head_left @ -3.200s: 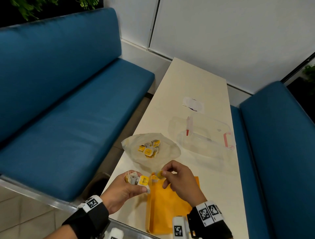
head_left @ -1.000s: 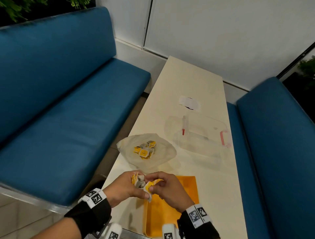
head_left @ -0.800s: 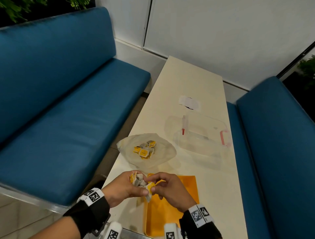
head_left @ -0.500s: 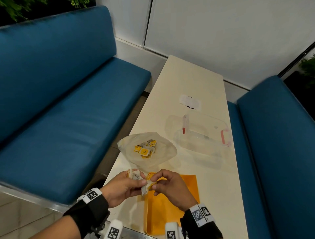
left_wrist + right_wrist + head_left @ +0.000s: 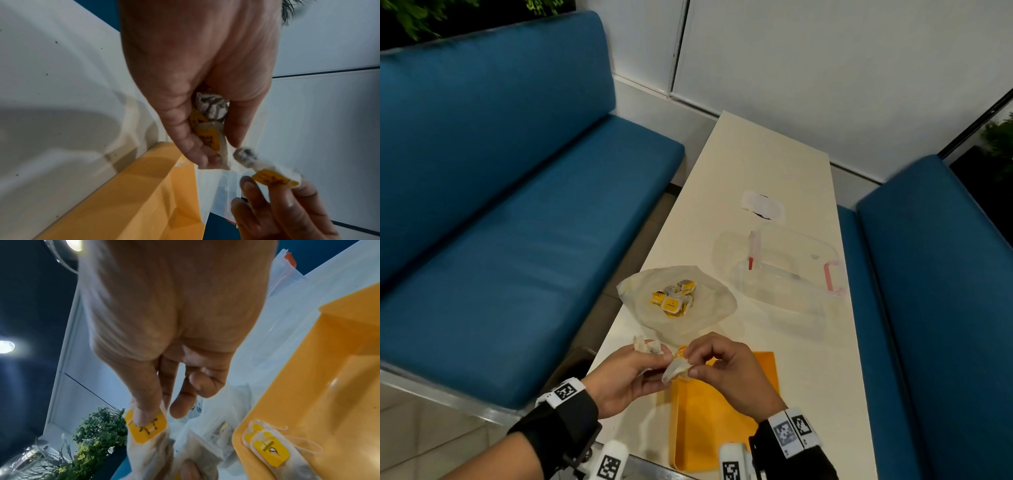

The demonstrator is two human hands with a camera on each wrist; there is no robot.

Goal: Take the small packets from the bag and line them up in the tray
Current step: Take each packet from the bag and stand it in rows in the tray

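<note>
Here right hand (image 5: pixel 726 371) pinches yellow-labelled packet (image 5: pixel 273 177); left hand (image 5: pixel 625 375) clutches several; writing unreadable.

— Where does everything sit?

— The orange rectangular plastic tray (image 5: pixel 709 428) lies at the near edge of the long cream worktop (image 5: pixel 756 164). Just behind it is the crumpled translucent plastic bag (image 5: pixel 705 308), with small yellow-labelled paper packets (image 5: pixel 671 299) in it.

— And to the right?

— The clear plastic lidded box (image 5: pixel 791 274), right of the bag and behind it. Further back lies a white paper slip (image 5: pixel 763 205). One blue padded bench (image 5: pixel 500 240) flanks the worktop's left side, another (image 5: pixel 945 291) its right.

— Anything in the tray?

— One packet (image 5: pixel 267 449), at its far end.
</note>
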